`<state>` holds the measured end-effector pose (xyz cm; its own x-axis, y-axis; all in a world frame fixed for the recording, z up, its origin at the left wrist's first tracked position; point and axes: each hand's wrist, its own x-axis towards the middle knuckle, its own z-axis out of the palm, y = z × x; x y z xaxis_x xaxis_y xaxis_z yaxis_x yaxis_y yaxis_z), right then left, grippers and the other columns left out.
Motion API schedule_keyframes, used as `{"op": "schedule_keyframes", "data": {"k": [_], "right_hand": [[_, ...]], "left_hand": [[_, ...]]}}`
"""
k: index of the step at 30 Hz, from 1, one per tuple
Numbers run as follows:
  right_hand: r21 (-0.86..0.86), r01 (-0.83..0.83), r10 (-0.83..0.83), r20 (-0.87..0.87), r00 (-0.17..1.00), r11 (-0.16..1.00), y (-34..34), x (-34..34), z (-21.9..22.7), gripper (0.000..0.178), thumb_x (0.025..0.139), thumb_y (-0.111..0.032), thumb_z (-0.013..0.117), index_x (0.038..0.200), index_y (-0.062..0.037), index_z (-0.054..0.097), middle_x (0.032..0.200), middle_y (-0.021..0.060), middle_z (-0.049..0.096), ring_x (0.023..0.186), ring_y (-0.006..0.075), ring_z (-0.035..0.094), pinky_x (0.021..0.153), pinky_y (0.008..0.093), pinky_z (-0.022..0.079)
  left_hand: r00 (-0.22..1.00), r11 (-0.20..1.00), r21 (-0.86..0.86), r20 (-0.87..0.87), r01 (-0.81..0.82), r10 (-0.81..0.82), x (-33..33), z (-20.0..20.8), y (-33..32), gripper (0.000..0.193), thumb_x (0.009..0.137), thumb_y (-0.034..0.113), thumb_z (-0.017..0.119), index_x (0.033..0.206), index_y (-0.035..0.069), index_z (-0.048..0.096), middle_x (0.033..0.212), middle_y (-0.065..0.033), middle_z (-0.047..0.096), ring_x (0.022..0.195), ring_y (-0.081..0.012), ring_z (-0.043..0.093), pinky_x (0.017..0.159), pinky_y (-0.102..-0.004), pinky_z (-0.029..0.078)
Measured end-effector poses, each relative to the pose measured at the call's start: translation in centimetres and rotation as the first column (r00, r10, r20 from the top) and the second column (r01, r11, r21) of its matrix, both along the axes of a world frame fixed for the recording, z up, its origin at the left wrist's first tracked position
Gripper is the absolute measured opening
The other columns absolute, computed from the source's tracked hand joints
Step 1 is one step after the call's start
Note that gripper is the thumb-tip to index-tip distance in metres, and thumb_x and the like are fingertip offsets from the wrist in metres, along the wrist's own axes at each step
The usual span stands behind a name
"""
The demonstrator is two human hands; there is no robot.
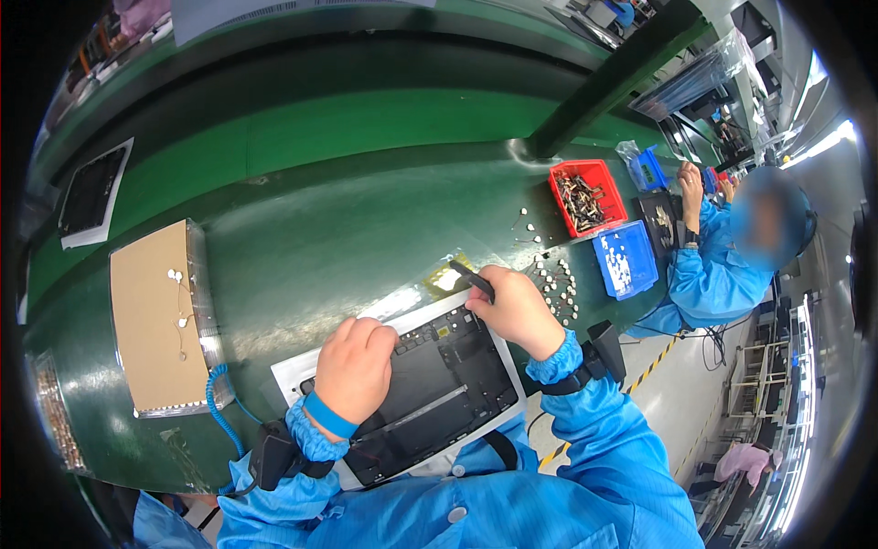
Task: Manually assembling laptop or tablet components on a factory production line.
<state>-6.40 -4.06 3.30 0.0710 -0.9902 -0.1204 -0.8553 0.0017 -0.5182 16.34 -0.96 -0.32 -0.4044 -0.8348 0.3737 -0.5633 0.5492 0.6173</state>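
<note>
An opened laptop base (439, 371), black inside with a pale rim, lies tilted at the bench's near edge against my body. My left hand (355, 371) is over its left side, fingers curled down onto it; whatever they pinch is hidden beneath them. At the far right corner of the base, my right hand (517, 311) grips a slim black pen-shaped tool (471, 279), which points up and left. Beyond that corner is a small yellowish piece (443, 277) with white spots, on the bench. Several small white round parts with wires (560, 291) lie beside my right hand.
A red bin (556, 194) of small parts and a blue bin (643, 259) with white pieces stand right. A brown board (146, 316) lies left, near a coiled blue cord (213, 393). A co-worker (732, 270) sits right; a green post (613, 78) rises behind the bins.
</note>
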Motion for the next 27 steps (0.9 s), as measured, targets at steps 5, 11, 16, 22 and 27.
{"op": "schedule_keyframes", "data": {"k": [5, 11, 16, 22, 27], "right_hand": [[-0.179, -0.038, 0.028, -0.059, 0.998, 0.983, -1.5, -1.7, 1.0, 0.016, 0.071, -0.013, 0.064, 0.078, 0.0008, 0.060, 0.076, 0.0181, 0.058, 0.072, 0.0343, 0.057, 0.064, 0.0402, 0.045], [-0.343, 0.125, -0.226, -0.273, 0.935, 0.931, -6.6, -6.4, 0.9, 0.017, 0.074, -0.015, 0.057, 0.080, -0.0001, 0.062, 0.082, 0.0195, 0.058, 0.077, 0.0370, 0.057, 0.070, 0.0443, 0.045], [-0.258, 0.178, -0.270, -0.379, 0.885, 0.949, -7.6, -6.5, 0.1, 0.017, 0.073, -0.016, 0.057, 0.080, -0.0011, 0.062, 0.082, 0.0191, 0.058, 0.080, 0.0363, 0.057, 0.072, 0.0439, 0.046], [-0.338, 0.337, -0.374, -0.047, 0.926, 0.879, -7.4, -6.2, 0.2, 0.027, 0.075, -0.025, 0.064, 0.079, 0.0016, 0.061, 0.072, 0.0165, 0.061, 0.067, 0.0303, 0.060, 0.065, 0.0373, 0.048], [0.000, 0.354, -0.297, 0.546, 0.784, 0.935, -2.1, -3.6, 3.5, 0.007, 0.073, -0.004, 0.063, 0.079, -0.0003, 0.061, 0.071, 0.0032, 0.062, 0.066, 0.0082, 0.056, 0.061, 0.0221, 0.044]], "left_hand": [[1.000, 1.000, -0.002, 0.002, -0.007, 0.007, 0.2, 0.2, 0.2, 0.014, 0.065, -0.004, 0.056, 0.076, 0.004, 0.053, 0.076, -0.0111, 0.052, 0.075, -0.0307, 0.050, 0.067, -0.0381, 0.042], [1.000, 1.000, -0.005, -0.009, -0.003, 0.003, 0.1, 0.4, 0.0, 0.014, 0.065, -0.004, 0.056, 0.076, 0.004, 0.053, 0.076, -0.0114, 0.052, 0.075, -0.0309, 0.050, 0.066, -0.0386, 0.042], [1.000, 1.000, -0.023, -0.012, -0.005, 0.005, 0.3, 0.2, 0.1, 0.014, 0.065, -0.003, 0.056, 0.076, 0.004, 0.054, 0.075, -0.0113, 0.051, 0.073, -0.0307, 0.050, 0.065, -0.0387, 0.042], [1.000, 1.000, -0.031, 0.000, -0.001, 0.001, 0.2, 0.1, 0.2, 0.014, 0.066, -0.003, 0.056, 0.078, 0.004, 0.054, 0.075, -0.0110, 0.050, 0.073, -0.0302, 0.050, 0.064, -0.0382, 0.042], [1.000, 0.999, -0.036, 0.008, -0.002, 0.003, 0.2, 0.0, 0.2, 0.014, 0.066, -0.002, 0.056, 0.078, 0.004, 0.054, 0.075, -0.0110, 0.050, 0.073, -0.0301, 0.050, 0.065, -0.0384, 0.042]]}}
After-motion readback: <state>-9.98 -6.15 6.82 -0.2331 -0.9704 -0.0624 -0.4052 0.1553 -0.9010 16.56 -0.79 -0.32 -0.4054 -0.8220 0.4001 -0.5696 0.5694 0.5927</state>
